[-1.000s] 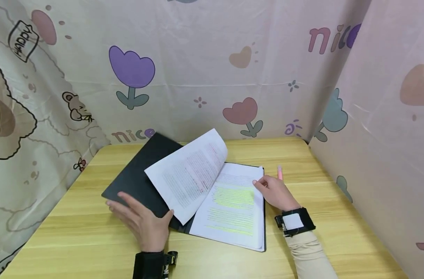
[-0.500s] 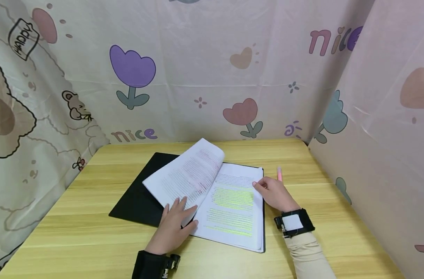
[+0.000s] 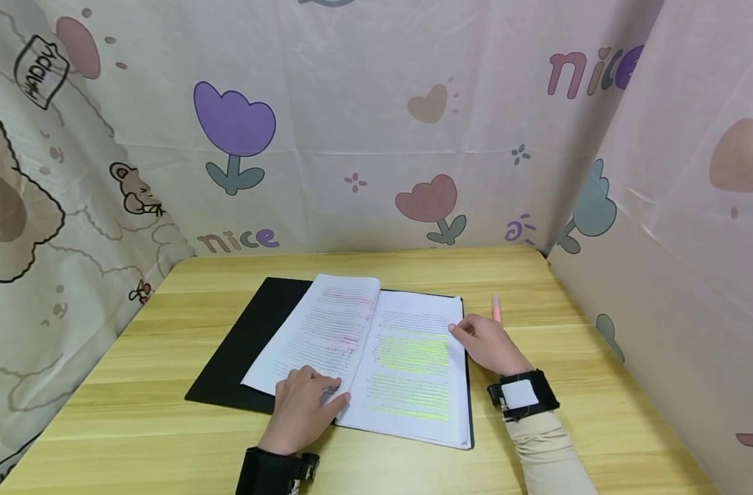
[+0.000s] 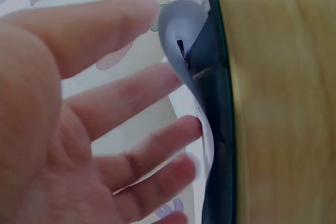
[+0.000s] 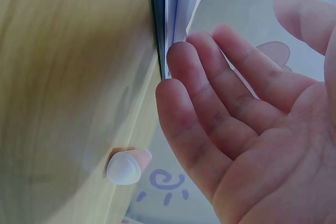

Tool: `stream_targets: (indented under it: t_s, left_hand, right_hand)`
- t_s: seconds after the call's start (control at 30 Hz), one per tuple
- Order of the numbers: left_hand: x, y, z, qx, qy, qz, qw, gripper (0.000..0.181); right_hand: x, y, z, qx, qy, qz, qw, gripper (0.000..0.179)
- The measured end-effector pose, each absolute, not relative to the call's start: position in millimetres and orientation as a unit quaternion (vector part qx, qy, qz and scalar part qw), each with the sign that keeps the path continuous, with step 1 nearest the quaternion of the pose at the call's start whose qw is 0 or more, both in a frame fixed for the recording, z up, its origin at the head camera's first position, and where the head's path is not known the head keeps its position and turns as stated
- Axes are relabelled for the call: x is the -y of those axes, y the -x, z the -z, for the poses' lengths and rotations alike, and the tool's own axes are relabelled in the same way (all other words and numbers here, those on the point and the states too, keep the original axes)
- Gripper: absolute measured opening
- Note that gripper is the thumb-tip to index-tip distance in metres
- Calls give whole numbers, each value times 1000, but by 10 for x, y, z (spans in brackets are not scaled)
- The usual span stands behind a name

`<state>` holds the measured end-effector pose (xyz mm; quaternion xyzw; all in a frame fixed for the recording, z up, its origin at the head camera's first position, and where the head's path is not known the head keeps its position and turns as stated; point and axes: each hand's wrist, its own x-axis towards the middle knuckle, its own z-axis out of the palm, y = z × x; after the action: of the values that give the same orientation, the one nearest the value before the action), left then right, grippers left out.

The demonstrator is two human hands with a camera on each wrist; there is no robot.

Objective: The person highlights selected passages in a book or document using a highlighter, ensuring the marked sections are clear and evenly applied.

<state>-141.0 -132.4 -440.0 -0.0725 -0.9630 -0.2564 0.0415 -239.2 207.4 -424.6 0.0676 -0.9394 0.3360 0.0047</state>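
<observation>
A black folder [image 3: 227, 368] lies spread on the table, its cover to the left. Printed sheets sit inside it. The turned page [image 3: 326, 313] carries red-marked lines, and the right-hand page [image 3: 413, 395] has yellow-highlighted text. My left hand [image 3: 303, 409] rests on the lower part of the turned page by the fold, fingers extended. In the left wrist view, the paper curls up at the fold [image 4: 178, 30] beside the fingertips. My right hand [image 3: 492, 344] lies at the right edge of the sheets, fingers loosely bent, fingertips right at the paper's edge in the right wrist view.
Just behind my right hand lies a pink pen-like stick [image 3: 496, 308] with a whitish end. The wooden table [image 3: 135, 426] reaches back to a patterned curtain [image 3: 333, 137], which also hangs along both sides.
My left hand has left the black cover and come right onto the turned page. The cover and that page have gone from raised to lying flatter on the left. My right hand stays put.
</observation>
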Motion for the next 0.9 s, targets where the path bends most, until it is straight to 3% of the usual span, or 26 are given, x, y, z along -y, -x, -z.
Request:
stream_targets:
  t_s: [0.1, 0.17, 0.3, 0.4, 0.6, 0.67, 0.8, 0.9]
  left_hand:
    - [1314, 1429, 4420, 954, 97, 275, 64, 30]
    - [1307, 1447, 4430, 947, 125, 289, 62, 36]
    - [1294, 1458, 4434, 937, 163, 309, 3, 59]
    - [1288, 1430, 4425, 944, 145, 296, -29, 61]
    - [1290, 1389, 4391, 961, 112, 252, -22, 67]
    - [1287, 1395, 4398, 962, 115, 248, -7, 64]
    - [1264, 1432, 4418, 950, 150, 272, 29, 40]
    - [1237, 1448, 4424, 934, 200, 295, 18, 37]
  right_hand:
    - [-2074, 2386, 4231, 940, -67, -333, 3, 32]
    - [-2073, 2381, 4223, 941, -66, -332, 4, 31]
    - [-2076, 2377, 4222, 941, -65, -331, 4, 31]
    - [-2079, 2375, 4229, 941, -65, -333, 2, 30]
    - [-2084, 2375, 4237, 941, -69, -332, 7, 29]
    - [-2085, 2378, 4238, 941, -70, -331, 9, 28]
    - [-2091, 2388, 4246, 942, -68, -327, 8, 27]
    - [-2087, 2390, 4250, 942, -66, -328, 5, 27]
